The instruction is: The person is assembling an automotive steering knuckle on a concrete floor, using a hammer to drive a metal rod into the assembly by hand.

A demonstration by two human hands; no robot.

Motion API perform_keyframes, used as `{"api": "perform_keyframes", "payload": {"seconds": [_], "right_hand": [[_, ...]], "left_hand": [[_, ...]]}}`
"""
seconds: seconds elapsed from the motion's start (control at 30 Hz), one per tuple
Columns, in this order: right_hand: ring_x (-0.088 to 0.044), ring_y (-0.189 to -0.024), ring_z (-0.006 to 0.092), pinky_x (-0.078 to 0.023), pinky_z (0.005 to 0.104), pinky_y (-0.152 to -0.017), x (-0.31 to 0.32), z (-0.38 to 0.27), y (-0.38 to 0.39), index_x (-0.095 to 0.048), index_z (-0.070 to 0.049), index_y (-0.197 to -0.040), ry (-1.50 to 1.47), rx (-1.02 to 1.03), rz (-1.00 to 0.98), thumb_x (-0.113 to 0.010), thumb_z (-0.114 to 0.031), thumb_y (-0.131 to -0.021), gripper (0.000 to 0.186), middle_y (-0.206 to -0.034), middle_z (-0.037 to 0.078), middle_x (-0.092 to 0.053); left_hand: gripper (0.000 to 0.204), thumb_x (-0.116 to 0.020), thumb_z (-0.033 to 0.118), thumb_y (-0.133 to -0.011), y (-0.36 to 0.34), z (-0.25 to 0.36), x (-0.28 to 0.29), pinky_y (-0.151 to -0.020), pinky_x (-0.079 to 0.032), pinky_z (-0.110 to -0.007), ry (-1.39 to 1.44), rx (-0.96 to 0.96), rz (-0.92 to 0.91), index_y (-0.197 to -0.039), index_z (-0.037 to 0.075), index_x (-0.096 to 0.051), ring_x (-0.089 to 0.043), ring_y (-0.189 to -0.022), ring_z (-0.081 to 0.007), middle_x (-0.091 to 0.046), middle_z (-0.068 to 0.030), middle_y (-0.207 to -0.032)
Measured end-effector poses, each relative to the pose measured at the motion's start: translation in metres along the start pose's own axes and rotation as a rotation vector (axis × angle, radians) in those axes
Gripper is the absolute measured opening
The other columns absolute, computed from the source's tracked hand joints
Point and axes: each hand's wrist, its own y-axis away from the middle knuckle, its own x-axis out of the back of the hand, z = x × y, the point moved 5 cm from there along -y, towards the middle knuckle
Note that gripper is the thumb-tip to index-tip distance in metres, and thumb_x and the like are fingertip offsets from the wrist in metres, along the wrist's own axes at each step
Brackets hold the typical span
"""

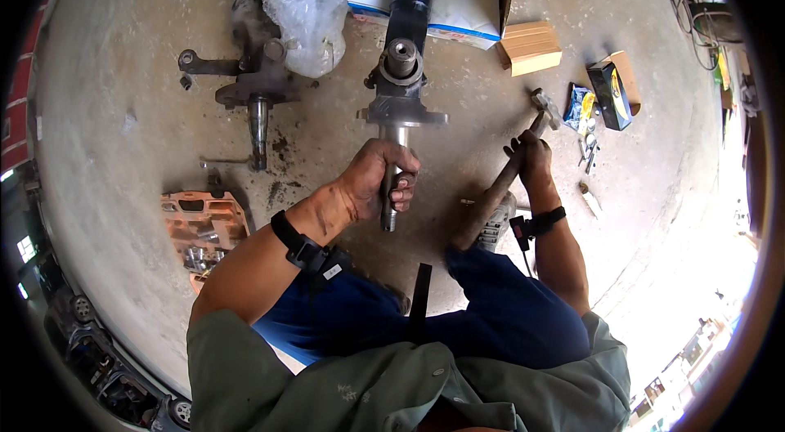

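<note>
My left hand (pixel 384 179) is wrapped round the bright spindle shaft of a black strut with a steering knuckle (pixel 402 93). The threaded end of the shaft sticks out below my fist. Beyond the round flange, the strut's black tube runs away from me toward a box. In my right hand (pixel 531 161) is a hammer (pixel 497 195), gripped round its wooden handle close to the head. Its metal head (pixel 546 107) points away from me, and the handle slants back toward my right knee. The hammer and the strut are apart.
An old, dirty strut (pixel 253 76) lies at the left beside clear plastic wrap (pixel 307 7). Nearer me is an orange socket case (pixel 221 211). Far ahead stands a white and blue box (pixel 466 11); a brown carton (pixel 531 46), a black box (pixel 612 93) and small parts (pixel 589 146) lie at the right.
</note>
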Motion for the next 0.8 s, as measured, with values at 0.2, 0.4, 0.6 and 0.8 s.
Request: {"api": "perform_keyframes", "payload": {"seconds": [0.2, 0.4, 0.6, 0.8], "right_hand": [[-0.059, -0.06, 0.0182, -0.05, 0.0282, -0.055, -0.031, -0.113, 0.061, -0.054, 0.001, -0.095, 0.33, 0.388, -0.103, -0.059, -0.003, -0.085, 0.013, -0.073, 0.009, -0.059], [-0.053, -0.058, 0.0089, -0.045, 0.0241, -0.052, -0.115, -0.259, 0.233, -0.045, -0.002, -0.114, 0.631, 1.109, -0.472, -0.062, -0.01, -0.095, 0.027, -0.075, 0.003, -0.056], [-0.064, -0.063, 0.0311, -0.05, 0.0393, -0.058, -0.153, -0.224, 0.305, -0.052, 0.0, -0.105, 1.402, 1.241, -0.436, -0.064, -0.012, -0.091, 0.022, -0.07, 0.018, -0.061], [-0.069, -0.073, 0.0348, -0.055, 0.0398, -0.067, -0.154, -0.252, 0.331, -0.054, -0.003, -0.111, 1.3, 1.258, -0.278, -0.067, -0.013, -0.089, 0.027, -0.082, 0.021, -0.066]], "left_hand": [[0.016, -0.064, 0.02, -0.075, -0.004, -0.004, 0.008, -0.051, -0.039, -0.033, -0.025, 0.004, -0.021, -0.069, 0.011, -0.051, -0.043, -0.045, -0.0137, -0.046, 0.0007, -0.057], [0.018, -0.063, 0.021, -0.075, -0.01, -0.005, 0.004, -0.051, -0.038, -0.032, -0.01, 0.007, -0.07, -0.068, 0.012, -0.05, -0.04, -0.046, -0.0134, -0.044, 0.0012, -0.056], [0.018, -0.062, 0.021, -0.075, -0.013, -0.002, 0.005, -0.052, -0.037, -0.032, -0.037, -0.035, -0.09, -0.068, 0.013, -0.048, -0.039, -0.046, -0.0133, -0.044, 0.0016, -0.056], [0.017, -0.061, 0.02, -0.074, -0.005, 0.001, 0.002, -0.05, -0.036, -0.033, -0.046, -0.05, -0.123, -0.067, 0.013, -0.047, -0.039, -0.045, -0.0139, -0.042, 0.0012, -0.054]]}}
